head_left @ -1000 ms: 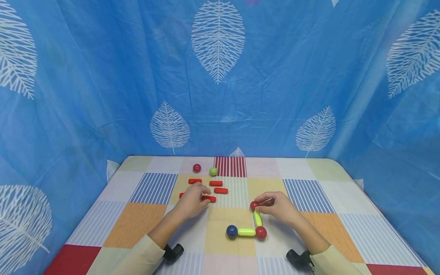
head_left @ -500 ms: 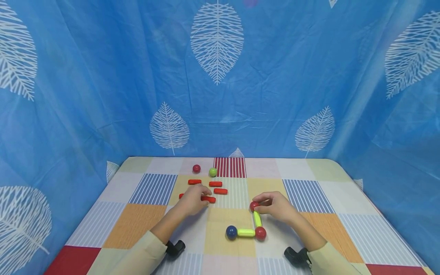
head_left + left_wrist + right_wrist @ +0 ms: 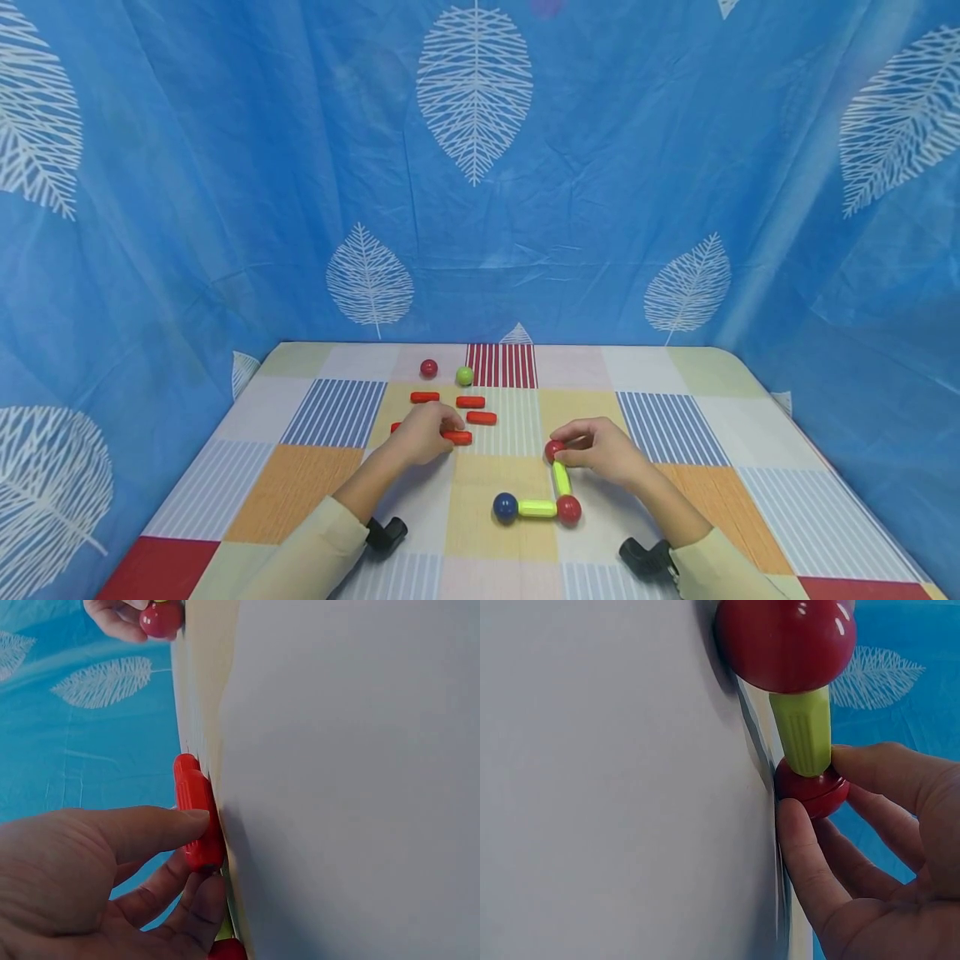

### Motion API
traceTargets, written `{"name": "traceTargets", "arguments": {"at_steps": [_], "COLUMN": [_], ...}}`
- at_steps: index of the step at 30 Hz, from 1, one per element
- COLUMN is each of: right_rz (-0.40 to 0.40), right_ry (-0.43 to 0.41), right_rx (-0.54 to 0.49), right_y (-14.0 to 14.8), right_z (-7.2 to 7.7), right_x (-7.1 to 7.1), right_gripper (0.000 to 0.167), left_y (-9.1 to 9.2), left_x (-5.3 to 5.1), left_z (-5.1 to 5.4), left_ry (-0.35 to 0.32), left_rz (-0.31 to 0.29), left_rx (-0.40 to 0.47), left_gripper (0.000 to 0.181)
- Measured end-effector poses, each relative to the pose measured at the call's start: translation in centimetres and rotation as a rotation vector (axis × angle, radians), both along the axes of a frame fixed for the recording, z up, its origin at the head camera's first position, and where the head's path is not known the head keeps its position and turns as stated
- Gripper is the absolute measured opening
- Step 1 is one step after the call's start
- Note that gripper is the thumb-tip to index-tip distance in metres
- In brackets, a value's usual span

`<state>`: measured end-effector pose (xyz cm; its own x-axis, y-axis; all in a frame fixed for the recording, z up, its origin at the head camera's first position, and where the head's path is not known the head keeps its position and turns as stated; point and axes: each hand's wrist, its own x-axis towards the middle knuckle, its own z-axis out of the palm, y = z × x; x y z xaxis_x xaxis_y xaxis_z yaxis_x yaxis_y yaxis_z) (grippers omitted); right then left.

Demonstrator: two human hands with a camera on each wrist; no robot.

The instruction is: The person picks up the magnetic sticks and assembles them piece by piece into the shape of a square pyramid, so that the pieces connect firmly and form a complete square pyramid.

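My left hand (image 3: 426, 433) pinches a ribbed red rod (image 3: 199, 825) between thumb and fingers, low at the tablecloth. At the right, my right hand (image 3: 606, 450) holds a red ball (image 3: 814, 791) by thumb and fingertips. That ball meets the end of a yellow-green rod (image 3: 802, 731), whose other end joins a bigger-looking red ball (image 3: 568, 510). From there a second yellow-green rod (image 3: 537, 508) runs left to a dark blue ball (image 3: 506, 507). Together these pieces form an L lying on the table.
Loose red rods lie beyond my left hand, among them one at the back (image 3: 425, 397) and one to the right (image 3: 482, 418). Behind them sit a red ball (image 3: 428, 368) and a green ball (image 3: 464, 376). A blue leaf-print curtain (image 3: 585, 208) surrounds the patchwork tablecloth (image 3: 495, 533).
The red rod at my left hand has shifted very slightly, with the fingers now closer around it. My right hand and the joined balls and rods stay put.
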<state>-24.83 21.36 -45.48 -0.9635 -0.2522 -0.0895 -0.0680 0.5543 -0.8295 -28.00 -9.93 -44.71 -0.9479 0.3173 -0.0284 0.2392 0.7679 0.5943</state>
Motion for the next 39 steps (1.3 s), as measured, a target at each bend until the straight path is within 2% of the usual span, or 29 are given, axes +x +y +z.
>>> {"name": "traceTargets", "arguments": {"at_steps": [4,11,20,26,33,39], "right_rz": [-0.001,0.012,0.008,0.001,-0.012,-0.013], "right_ry": [-0.001,0.007,0.000,-0.010,-0.020,-0.021], "right_rx": [0.001,-0.006,-0.006,-0.012,-0.009,-0.012], "right_y": [0.0,0.1,0.1,0.1,0.1,0.1], "right_z": [-0.1,-0.2,0.0,-0.1,-0.2,-0.1], "right_x": [-0.1,-0.3,-0.1,-0.1,-0.2,-0.2], "right_gripper": [0.027,0.027,0.027,0.027,0.027,0.028], "left_y": [0.0,-0.1,-1.0,-0.9,-0.3,0.3], "left_x": [-0.1,-0.3,-0.9,-1.1,-1.1,-1.2], "left_z": [-0.1,-0.3,-0.5,-0.8,-0.6,-0.7], "left_ry": [0.000,-0.025,-0.033,-0.052,-0.040,-0.039], "left_rz": [-0.035,-0.058,-0.189,-0.211,-0.255,-0.270], "left_rx": [-0.004,0.022,0.068,0.070,0.080,0.105], "left_gripper": [0.025,0.031,0.029,0.026,0.026,0.029]}}
